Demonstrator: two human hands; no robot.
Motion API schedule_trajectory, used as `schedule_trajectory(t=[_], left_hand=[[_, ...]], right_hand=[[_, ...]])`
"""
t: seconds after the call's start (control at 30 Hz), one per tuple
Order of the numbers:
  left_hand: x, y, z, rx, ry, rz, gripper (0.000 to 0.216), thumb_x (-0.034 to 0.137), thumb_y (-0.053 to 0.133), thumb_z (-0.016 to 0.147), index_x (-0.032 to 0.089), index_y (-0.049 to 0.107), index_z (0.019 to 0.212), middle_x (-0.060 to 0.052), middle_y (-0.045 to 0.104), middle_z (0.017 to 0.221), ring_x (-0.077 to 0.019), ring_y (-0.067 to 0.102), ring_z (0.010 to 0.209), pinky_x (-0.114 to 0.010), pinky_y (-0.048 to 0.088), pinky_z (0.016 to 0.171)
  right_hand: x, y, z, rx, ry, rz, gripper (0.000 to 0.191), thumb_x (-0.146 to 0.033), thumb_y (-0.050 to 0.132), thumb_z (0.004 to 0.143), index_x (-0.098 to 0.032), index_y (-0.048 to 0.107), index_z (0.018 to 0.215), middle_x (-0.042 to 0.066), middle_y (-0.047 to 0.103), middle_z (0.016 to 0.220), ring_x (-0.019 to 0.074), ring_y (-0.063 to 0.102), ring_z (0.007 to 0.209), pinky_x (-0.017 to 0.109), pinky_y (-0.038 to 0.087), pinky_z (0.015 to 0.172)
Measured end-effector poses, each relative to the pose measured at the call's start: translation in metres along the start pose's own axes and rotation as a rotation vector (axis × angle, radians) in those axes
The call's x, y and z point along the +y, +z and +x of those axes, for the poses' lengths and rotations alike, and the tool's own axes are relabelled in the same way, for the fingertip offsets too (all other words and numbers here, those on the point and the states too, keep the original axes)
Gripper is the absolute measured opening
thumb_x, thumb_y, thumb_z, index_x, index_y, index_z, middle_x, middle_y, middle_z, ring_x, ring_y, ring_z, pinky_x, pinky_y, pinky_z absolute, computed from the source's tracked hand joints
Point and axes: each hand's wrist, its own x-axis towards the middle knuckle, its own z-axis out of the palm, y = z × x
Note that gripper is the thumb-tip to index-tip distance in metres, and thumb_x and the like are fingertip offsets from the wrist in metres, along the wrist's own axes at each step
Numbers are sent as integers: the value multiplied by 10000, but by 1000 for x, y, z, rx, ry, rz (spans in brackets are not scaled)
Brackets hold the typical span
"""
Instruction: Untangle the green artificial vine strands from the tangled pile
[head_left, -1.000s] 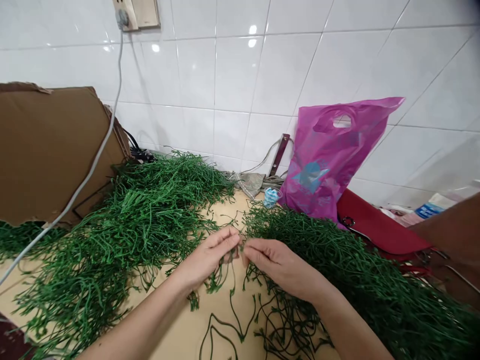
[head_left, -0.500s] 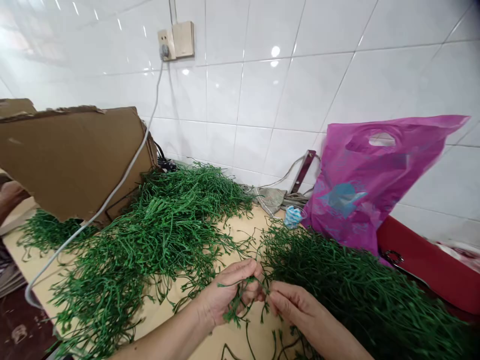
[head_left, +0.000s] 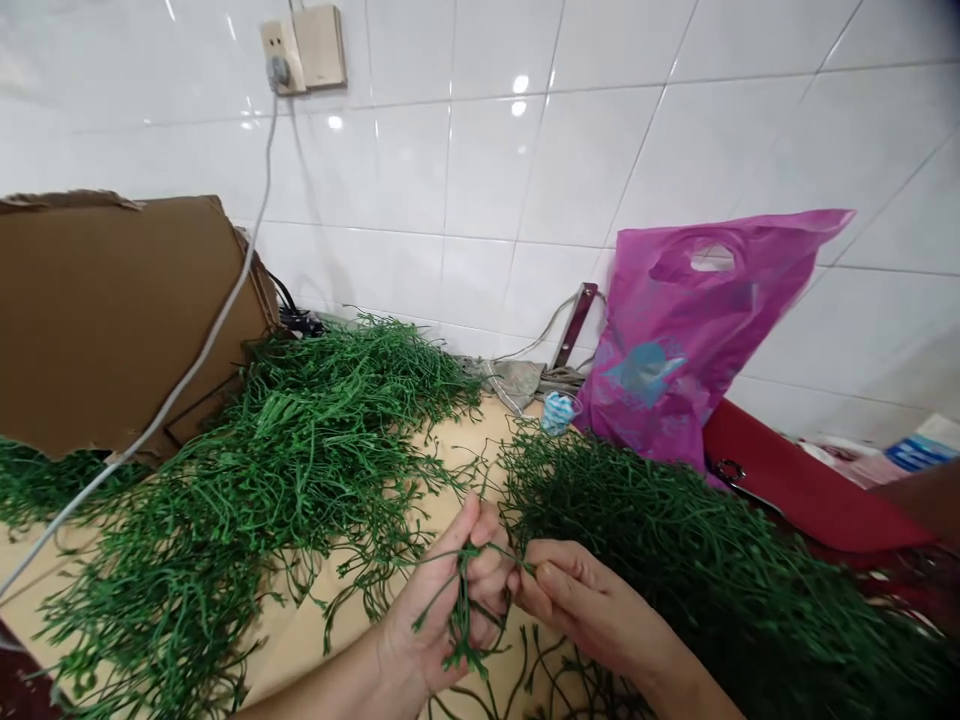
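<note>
My left hand (head_left: pixel 442 600) is closed round a small bunch of green plastic stems (head_left: pixel 459 620), palm partly turned up, low in the middle of the view. My right hand (head_left: pixel 577 600) pinches a thin green stem against the left hand's fingers. Both hands sit over the tan tabletop (head_left: pixel 300 630) in the gap between two piles. A large pile of green plastic sprigs (head_left: pixel 285 450) lies to the left. A darker pile of sprigs (head_left: pixel 712 570) spreads to the right, touching my right hand.
A torn cardboard box (head_left: pixel 105 310) stands at the left, with a grey cable (head_left: pixel 217 320) running down from a wall socket (head_left: pixel 281 45). A magenta plastic bag (head_left: pixel 675 330) leans on the white tiled wall beside a red case (head_left: pixel 802 490). Someone's arm (head_left: pixel 930 495) shows at the right edge.
My left hand has turned palm-up and gathered more stems into its grip. My right hand stays pinched at the left fingertips. The view has shifted slightly.
</note>
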Motion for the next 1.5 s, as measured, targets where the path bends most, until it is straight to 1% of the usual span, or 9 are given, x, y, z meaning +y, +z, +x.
schedule_trajectory(t=[0.07,0.2,0.4,0.67,0.77,0.9,1.1,1.27,1.5], left_hand=[[3,-2,3,72,-4,75,509,592,743,750,222,393,754,121,247,492,-61,109,420,-140,134,357],[5,-10,8,230,73,456,481,659,620,815,205,471,763,63,425,594,-75,353,497,-168,279,442],[3,-18,4,41,209,1169,479,593,421,954,195,450,689,29,409,673,-126,386,643,-250,316,611],[7,-13,-2,-41,260,1434,449,478,370,1002,205,357,646,35,352,637,-131,339,623,-280,267,606],[10,-8,-2,-77,332,1552,434,425,407,998,204,320,633,36,350,618,-131,343,619,-287,252,614],[11,-13,2,-12,248,1252,467,520,439,965,206,356,629,40,344,613,-122,320,591,-273,252,578],[9,-28,5,-29,-145,490,570,581,631,828,211,290,560,90,231,454,-76,162,438,-220,173,440],[13,-21,9,26,21,39,544,367,624,909,196,235,570,110,159,466,-65,145,432,-189,422,606],[18,-20,16,167,158,370,247,409,636,857,172,639,789,0,564,706,-137,503,664,-237,429,640]], right_hand=[[-4,3,2,67,9,-40,582,-751,409,874,-219,397,640,-66,288,582,110,247,559,265,235,546],[-22,1,0,116,49,-185,424,-528,471,964,-193,532,711,-49,382,639,122,336,626,257,290,604],[-35,2,-11,62,112,-415,214,-346,464,976,-192,611,954,12,614,909,168,535,865,290,440,800],[-36,17,-18,161,72,-835,272,-225,381,992,-193,606,844,68,620,871,206,531,827,371,426,790],[-36,20,-17,221,66,-741,259,-306,404,999,-198,555,818,59,594,874,200,520,836,357,432,781],[-36,20,-12,135,93,-445,322,-383,352,1021,-207,518,809,-10,515,763,147,474,724,293,421,718],[-24,15,-7,3,-67,-150,449,-502,444,983,-205,438,648,-50,349,651,108,342,611,251,338,609],[-13,17,-4,128,-153,-112,518,-622,244,985,-243,225,631,-66,233,595,117,241,540,271,283,526],[-38,9,-10,236,-98,-615,214,-181,488,912,-208,508,700,8,502,739,179,415,760,334,348,740]])
